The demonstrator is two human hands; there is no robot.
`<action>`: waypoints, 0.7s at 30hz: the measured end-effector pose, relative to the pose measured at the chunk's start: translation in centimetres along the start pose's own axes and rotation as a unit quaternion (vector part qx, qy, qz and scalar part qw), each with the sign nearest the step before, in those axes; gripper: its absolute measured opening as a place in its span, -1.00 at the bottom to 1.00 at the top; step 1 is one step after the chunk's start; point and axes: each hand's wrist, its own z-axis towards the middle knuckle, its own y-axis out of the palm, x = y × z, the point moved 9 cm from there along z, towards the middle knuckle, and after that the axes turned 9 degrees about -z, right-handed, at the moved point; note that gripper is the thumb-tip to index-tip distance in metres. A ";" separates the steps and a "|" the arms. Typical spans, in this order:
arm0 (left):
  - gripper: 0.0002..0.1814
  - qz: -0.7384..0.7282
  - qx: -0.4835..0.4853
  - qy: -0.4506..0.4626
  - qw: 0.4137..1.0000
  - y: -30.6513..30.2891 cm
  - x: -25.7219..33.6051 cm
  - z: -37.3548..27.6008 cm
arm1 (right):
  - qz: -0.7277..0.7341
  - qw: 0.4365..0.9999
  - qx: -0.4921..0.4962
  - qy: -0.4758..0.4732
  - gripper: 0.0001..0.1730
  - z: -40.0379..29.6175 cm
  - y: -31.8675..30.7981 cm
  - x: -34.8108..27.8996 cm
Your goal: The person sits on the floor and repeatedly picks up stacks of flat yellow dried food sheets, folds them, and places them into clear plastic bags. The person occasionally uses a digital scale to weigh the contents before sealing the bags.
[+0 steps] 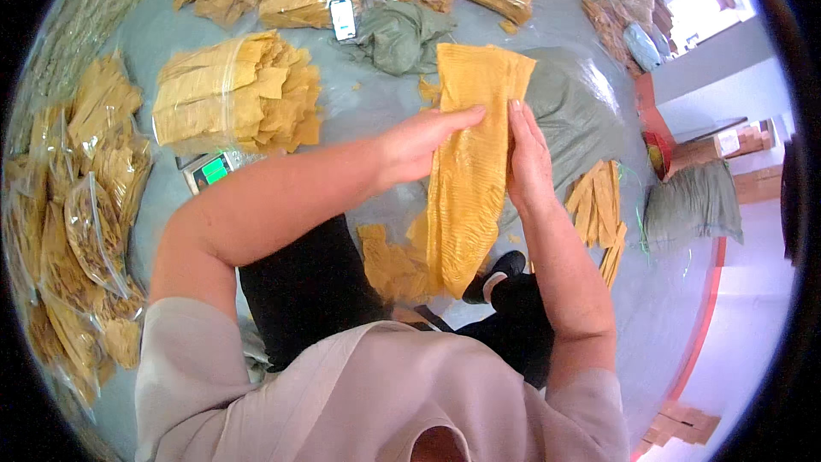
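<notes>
Between both hands is a long yellow, wrinkled dried sheet (471,167), wide at its top and tapering towards my lap. My left hand (426,141) grips its left edge, thumb lying on the front. Against the right edge, my right hand (529,154) presses with its fingers pointing up. Beneath the held sheet, loose pieces of the same yellow material (388,263) lie between my legs. A stacked bundle of yellow sheets (205,90), wrapped in clear plastic, rests to the left, beside a digital scale (211,170) that is partly hidden by my left arm.
Filled clear plastic bags (96,237) crowd the left side; more packed bundles (308,6) lie at the top. A phone (343,18) sits near a crumpled green-grey sack (401,35). Yellow strips (595,205) lie on the floor at the right, near a full sack (693,205).
</notes>
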 end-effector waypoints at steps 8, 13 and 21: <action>-0.33 0.082 0.043 0.150 0.984 0.7 -2.1 -1.2 | 0.074 0.993 -0.024 0.087 -0.45 -4.5 -0.4 2.5; -0.23 0.058 0.067 0.265 0.960 -0.5 0.9 -0.9 | -0.056 0.993 -0.099 0.038 -0.34 -2.9 0.7 3.2; -0.67 -0.011 0.116 0.234 0.965 -3.8 3.5 -0.2 | -0.129 0.982 -0.123 -0.068 -0.27 -2.4 3.4 2.2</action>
